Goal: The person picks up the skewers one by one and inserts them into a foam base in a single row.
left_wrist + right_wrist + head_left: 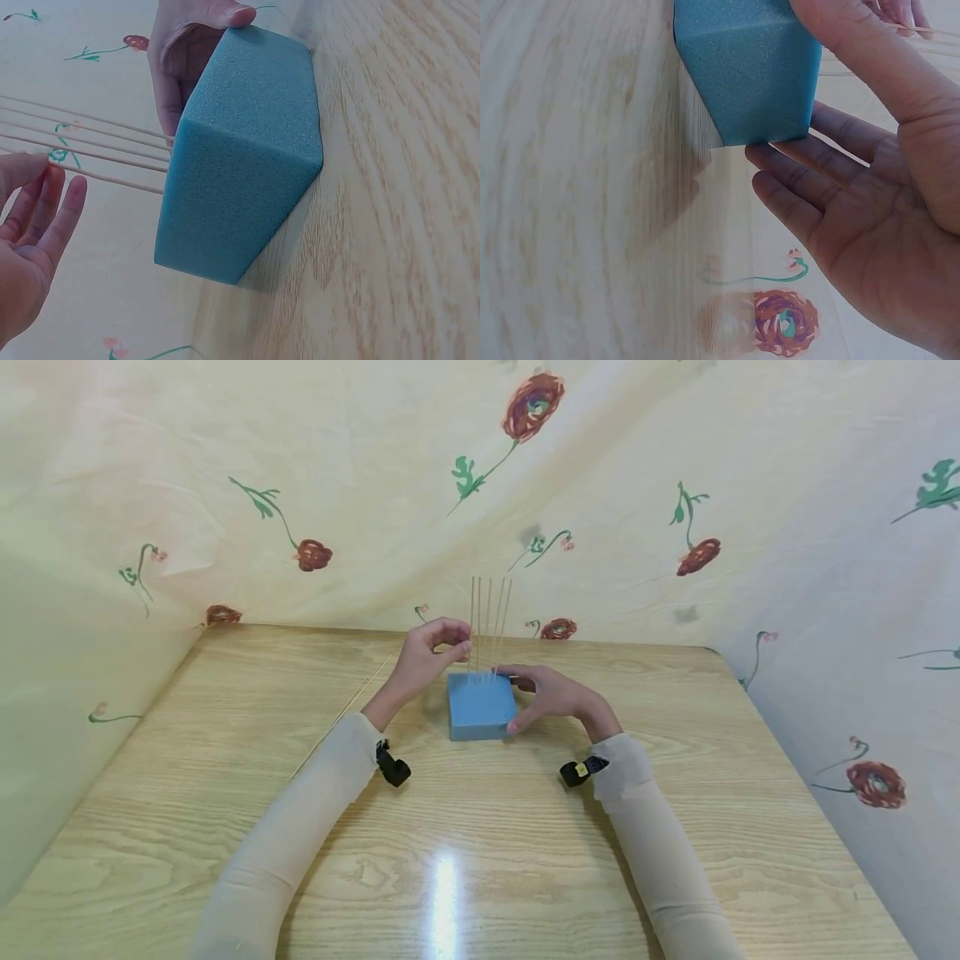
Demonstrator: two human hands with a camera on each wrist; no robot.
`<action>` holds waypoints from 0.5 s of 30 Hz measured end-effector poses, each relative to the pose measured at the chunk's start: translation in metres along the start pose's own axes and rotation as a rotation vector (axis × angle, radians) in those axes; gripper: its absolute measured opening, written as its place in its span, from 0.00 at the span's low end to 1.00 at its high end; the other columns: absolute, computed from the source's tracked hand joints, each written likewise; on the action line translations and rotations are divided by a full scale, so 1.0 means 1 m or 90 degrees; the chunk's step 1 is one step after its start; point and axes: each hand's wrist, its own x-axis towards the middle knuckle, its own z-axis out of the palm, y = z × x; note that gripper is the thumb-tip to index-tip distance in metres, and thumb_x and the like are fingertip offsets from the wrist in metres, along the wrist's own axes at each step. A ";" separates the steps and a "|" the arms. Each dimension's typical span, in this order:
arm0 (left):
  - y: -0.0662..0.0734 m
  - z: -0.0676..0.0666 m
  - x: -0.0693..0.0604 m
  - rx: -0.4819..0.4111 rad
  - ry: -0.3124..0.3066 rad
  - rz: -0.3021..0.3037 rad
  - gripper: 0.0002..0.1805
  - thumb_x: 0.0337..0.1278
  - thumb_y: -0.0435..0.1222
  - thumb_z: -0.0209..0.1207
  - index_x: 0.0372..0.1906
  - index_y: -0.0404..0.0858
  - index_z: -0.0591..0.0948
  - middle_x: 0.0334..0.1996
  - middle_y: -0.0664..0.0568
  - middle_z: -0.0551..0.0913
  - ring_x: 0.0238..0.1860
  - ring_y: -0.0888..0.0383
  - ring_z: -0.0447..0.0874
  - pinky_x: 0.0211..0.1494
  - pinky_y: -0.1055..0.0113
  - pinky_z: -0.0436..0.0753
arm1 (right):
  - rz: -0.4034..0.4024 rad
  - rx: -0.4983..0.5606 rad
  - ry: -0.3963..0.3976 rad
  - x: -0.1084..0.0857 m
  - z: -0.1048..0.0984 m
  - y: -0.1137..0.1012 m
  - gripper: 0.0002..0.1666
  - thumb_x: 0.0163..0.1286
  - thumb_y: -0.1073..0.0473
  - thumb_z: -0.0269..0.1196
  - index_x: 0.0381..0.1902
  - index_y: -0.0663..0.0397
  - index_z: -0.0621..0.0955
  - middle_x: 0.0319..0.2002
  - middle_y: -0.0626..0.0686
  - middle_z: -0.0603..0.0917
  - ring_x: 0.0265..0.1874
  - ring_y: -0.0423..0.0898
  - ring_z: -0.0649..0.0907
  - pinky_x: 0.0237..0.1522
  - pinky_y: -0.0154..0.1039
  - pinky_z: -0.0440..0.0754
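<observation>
A light blue foam block (482, 708) sits on the wooden table with several thin wooden sticks (489, 614) standing up in a row along its far edge. My left hand (431, 656) pinches the leftmost stick (112, 179) between thumb and fingertips, a little above the block's top. That stick's lower end meets the foam. On the block's right side my right hand (553, 695) holds it, thumb at the front corner and fingers round the back. In the right wrist view, the fingers (799, 176) lie against the block's far side.
A few loose thin sticks (341, 714) lie on the table (712, 827) to the left, partly hidden by my left forearm. Floral cloth (390, 460) hangs behind the table and along both sides.
</observation>
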 end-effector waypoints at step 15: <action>0.001 -0.005 -0.002 0.024 -0.005 -0.006 0.15 0.67 0.28 0.62 0.54 0.24 0.80 0.46 0.26 0.82 0.44 0.39 0.85 0.46 0.64 0.90 | -0.007 -0.004 -0.004 0.001 -0.001 0.002 0.64 0.50 0.54 0.83 0.80 0.53 0.61 0.78 0.56 0.64 0.77 0.60 0.65 0.78 0.56 0.62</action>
